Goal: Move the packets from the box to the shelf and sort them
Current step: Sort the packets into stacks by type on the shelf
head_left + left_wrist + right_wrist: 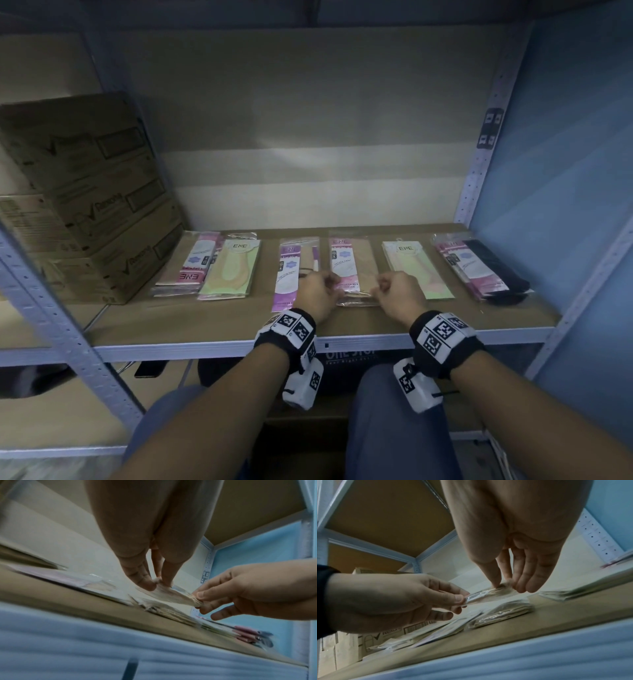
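On the brown shelf board several stacks of ENE packets lie in a row. In the middle, both hands hold one beige packet by its near end, just above the beige stack. My left hand pinches the packet's near left corner between thumb and fingers. The right hand pinches the near right corner, its fingertips curled down on the plastic. The left wrist view shows the packet lifted at its front edge, slightly bowed between the two pinches.
Stacked cardboard boxes fill the shelf's left end. Other stacks are pink-white, green, pink, pale yellow and pink with black. Perforated steel posts frame the bay. A dark printed box sits below.
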